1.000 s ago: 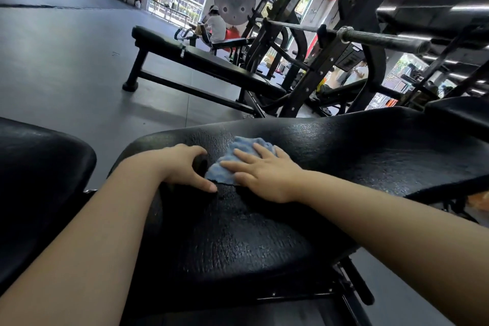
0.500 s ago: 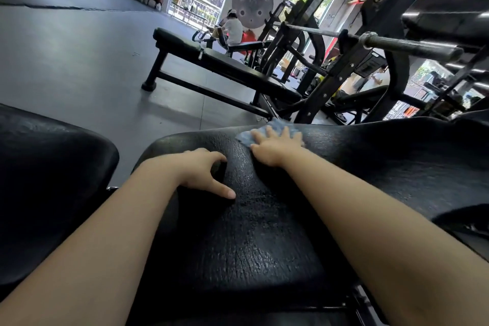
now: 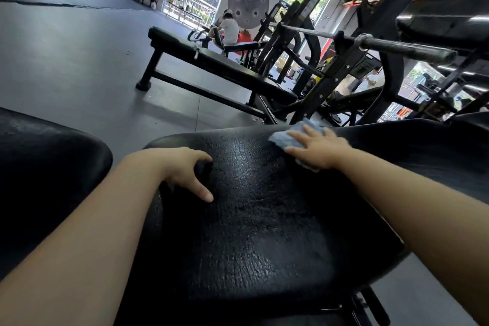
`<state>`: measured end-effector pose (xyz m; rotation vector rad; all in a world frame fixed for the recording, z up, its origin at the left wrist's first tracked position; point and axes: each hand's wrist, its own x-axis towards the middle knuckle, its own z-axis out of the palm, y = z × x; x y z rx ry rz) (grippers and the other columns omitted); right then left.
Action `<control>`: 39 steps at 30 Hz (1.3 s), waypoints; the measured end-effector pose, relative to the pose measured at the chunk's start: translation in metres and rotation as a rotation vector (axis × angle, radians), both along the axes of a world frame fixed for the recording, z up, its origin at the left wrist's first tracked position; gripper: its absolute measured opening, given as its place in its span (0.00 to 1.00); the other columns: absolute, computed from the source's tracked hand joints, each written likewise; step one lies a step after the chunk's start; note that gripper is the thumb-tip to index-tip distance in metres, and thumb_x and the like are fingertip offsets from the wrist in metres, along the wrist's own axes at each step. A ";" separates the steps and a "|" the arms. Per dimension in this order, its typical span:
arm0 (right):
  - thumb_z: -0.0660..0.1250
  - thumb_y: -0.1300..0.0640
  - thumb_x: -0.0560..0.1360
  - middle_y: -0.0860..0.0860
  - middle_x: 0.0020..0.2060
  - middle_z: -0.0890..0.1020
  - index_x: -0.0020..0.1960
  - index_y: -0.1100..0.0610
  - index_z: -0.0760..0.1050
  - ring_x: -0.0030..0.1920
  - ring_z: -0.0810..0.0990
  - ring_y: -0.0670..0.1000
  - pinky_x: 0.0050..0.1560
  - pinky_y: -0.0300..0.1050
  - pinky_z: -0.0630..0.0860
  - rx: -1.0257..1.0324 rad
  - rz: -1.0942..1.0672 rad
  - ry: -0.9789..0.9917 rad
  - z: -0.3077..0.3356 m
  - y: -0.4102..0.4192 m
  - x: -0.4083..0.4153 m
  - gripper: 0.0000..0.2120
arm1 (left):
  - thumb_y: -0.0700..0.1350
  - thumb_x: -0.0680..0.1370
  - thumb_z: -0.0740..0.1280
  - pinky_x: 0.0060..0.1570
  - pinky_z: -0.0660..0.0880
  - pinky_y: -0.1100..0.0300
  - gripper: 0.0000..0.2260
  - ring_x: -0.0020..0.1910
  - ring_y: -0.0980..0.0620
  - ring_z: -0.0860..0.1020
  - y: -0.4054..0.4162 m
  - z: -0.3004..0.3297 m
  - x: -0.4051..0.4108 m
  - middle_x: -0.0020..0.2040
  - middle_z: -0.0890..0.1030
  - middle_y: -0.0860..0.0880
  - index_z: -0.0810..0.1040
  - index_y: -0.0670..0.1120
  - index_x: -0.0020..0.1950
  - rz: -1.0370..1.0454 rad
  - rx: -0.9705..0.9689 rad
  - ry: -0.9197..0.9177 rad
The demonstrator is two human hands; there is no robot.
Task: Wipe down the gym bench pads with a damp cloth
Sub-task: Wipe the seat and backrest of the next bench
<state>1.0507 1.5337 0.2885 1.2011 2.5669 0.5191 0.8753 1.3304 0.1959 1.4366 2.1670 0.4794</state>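
Bench pad (image 3: 264, 219), black with cracked, glossy upholstery, fills the lower centre of the head view and serves as my worktop; its surface shines as if wet across the middle. Second black pad (image 3: 39, 167) lies to the left, apart from the first, with grey floor (image 3: 66, 47) between and beyond them. Flat bench (image 3: 211, 63) stands farther off on that floor, and a rack with a barbell (image 3: 397, 46) rises at upper right. Seated person (image 3: 230, 29) in a white top appears near the far windows. My left hand (image 3: 185, 169) rests on the near-left edge of the pad, fingers curled loosely, thumb stretched out, holding nothing. My right hand (image 3: 317, 151) lies flat, fingers spread, pressing the cloth against the pad's far edge. Blue cloth (image 3: 293, 135) shows mostly ahead of the fingers.
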 end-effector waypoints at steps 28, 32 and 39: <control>0.43 0.36 0.78 0.54 0.77 0.44 0.77 0.45 0.44 0.74 0.45 0.68 0.71 0.68 0.40 0.102 -0.327 0.163 -0.010 0.022 -0.042 0.30 | 0.58 0.67 0.74 0.66 0.64 0.56 0.41 0.70 0.48 0.65 0.002 0.004 -0.005 0.73 0.62 0.49 0.57 0.56 0.75 -0.059 -0.032 0.066; 0.40 0.33 0.77 0.55 0.77 0.43 0.77 0.44 0.42 0.74 0.43 0.69 0.71 0.67 0.38 0.096 -0.294 0.109 -0.015 0.019 -0.055 0.32 | 0.54 0.67 0.75 0.67 0.62 0.58 0.41 0.72 0.49 0.62 -0.010 -0.001 -0.011 0.74 0.60 0.51 0.57 0.56 0.75 -0.059 -0.014 0.043; 0.41 0.35 0.78 0.54 0.77 0.42 0.77 0.42 0.40 0.74 0.42 0.69 0.70 0.69 0.37 0.048 -0.131 0.056 -0.048 -0.011 -0.105 0.30 | 0.55 0.68 0.74 0.67 0.63 0.53 0.42 0.72 0.48 0.62 -0.044 -0.016 -0.035 0.74 0.60 0.50 0.54 0.56 0.76 0.066 -0.097 0.028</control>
